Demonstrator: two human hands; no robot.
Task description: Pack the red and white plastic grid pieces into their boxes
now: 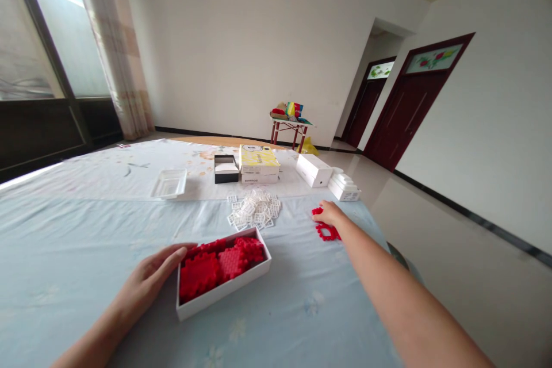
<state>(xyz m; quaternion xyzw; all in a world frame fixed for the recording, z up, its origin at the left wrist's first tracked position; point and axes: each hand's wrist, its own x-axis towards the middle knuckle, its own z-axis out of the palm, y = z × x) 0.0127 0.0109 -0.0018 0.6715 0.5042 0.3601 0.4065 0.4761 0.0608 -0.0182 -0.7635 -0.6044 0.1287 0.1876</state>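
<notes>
one white box (224, 292) sits on the tabletop (77, 241), packed with red interlocking pieces (215, 267). left hand (149, 276) rests against its 9 o'clock wall, fingers extended flat. right hand (330, 214), at 2 o'clock, touches loose red pieces (328, 233); finger grip indeterminable. white pieces (254, 211) lie heaped at 12 o'clock.

A clear plastic tray (169, 184) lies left of an open black box (226, 169). White plastic lattice pieces (254, 210) lie heaped nearby.
</notes>
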